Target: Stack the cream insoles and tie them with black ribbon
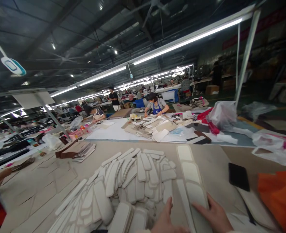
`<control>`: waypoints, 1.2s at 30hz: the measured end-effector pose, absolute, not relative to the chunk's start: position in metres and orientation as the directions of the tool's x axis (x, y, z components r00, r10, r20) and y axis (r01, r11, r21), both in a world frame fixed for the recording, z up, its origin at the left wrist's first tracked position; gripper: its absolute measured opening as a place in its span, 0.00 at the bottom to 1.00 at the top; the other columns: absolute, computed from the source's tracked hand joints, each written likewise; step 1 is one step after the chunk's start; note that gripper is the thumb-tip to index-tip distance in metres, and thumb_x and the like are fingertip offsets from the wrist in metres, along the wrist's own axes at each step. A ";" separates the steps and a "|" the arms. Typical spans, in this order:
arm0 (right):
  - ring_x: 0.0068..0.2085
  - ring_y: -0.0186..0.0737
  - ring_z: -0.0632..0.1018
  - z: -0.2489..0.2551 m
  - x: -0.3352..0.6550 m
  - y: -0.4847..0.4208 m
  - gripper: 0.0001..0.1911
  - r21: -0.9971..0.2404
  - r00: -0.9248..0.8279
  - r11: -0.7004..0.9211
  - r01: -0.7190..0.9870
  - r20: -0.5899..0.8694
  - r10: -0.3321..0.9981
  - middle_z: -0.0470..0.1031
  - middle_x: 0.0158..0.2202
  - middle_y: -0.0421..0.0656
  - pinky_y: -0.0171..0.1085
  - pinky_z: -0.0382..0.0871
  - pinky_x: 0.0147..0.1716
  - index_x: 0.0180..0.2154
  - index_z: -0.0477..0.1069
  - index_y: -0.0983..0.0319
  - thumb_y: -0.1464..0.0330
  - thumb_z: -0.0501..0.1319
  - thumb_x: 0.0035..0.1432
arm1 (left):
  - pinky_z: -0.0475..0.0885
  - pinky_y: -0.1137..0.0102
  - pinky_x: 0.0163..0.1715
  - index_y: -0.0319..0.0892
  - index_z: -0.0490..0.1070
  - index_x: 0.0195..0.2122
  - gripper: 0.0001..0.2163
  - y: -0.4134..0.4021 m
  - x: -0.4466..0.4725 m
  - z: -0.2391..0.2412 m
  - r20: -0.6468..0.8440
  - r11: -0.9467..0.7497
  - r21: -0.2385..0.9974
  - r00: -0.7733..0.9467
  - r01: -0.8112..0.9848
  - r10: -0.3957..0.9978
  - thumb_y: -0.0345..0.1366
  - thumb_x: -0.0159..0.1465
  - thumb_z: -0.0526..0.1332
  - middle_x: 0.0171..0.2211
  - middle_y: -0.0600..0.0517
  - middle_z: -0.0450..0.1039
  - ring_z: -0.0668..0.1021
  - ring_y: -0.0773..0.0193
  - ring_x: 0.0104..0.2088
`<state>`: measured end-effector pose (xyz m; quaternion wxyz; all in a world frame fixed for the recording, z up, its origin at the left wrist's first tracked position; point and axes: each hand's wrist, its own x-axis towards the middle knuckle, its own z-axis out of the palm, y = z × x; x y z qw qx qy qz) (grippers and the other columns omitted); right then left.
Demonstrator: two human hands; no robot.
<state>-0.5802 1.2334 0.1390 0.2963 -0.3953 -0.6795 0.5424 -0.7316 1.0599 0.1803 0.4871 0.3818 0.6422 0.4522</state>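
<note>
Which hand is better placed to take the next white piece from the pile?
Probably the left hand: it lies beside the pile of white pieces. The right hand rests on a long strip, farther away.

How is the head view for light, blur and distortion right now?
Head view: bright tube lights overhead, evenly lit table, no strong glare; wide-angle bending at the edges; slight blur on the left hand, right hand and nearest pale oblong pieces; dark roof lacks detail.

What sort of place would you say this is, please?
Probably a factory floor for cutting or assembling parts: heaps of flat white rounded pieces on long beige worktables, rows of fluorescent tube lights, seated workers beyond.
</note>
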 end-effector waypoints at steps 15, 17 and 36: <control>0.39 0.46 0.77 0.129 -0.564 1.209 0.27 -0.911 -0.669 0.402 0.088 0.245 0.702 0.76 0.39 0.45 0.41 0.72 0.39 0.47 0.66 0.64 0.66 0.65 0.42 | 0.67 0.62 0.50 0.43 0.61 0.49 0.30 1.116 -0.696 0.150 -0.041 -0.039 0.947 -0.241 -0.318 0.970 0.36 0.47 0.71 0.48 0.45 0.71 0.73 0.56 0.49; 0.39 0.46 0.77 0.125 -0.560 1.202 0.26 -0.902 -0.659 0.421 0.099 0.258 0.706 0.76 0.39 0.45 0.41 0.72 0.39 0.48 0.66 0.63 0.66 0.64 0.44 | 0.67 0.63 0.50 0.43 0.60 0.49 0.28 1.112 -0.689 0.145 -0.038 -0.047 0.950 -0.263 -0.309 0.964 0.34 0.49 0.70 0.47 0.46 0.71 0.74 0.57 0.48; 0.46 0.50 0.77 0.069 -0.530 1.135 0.30 -0.963 -0.528 0.255 0.087 0.172 0.832 0.75 0.45 0.46 0.45 0.74 0.44 0.51 0.63 0.58 0.66 0.67 0.45 | 0.64 0.59 0.55 0.38 0.57 0.53 0.28 1.070 -0.669 0.108 -0.157 0.137 0.986 -0.234 -0.100 0.960 0.31 0.51 0.66 0.52 0.41 0.67 0.71 0.54 0.52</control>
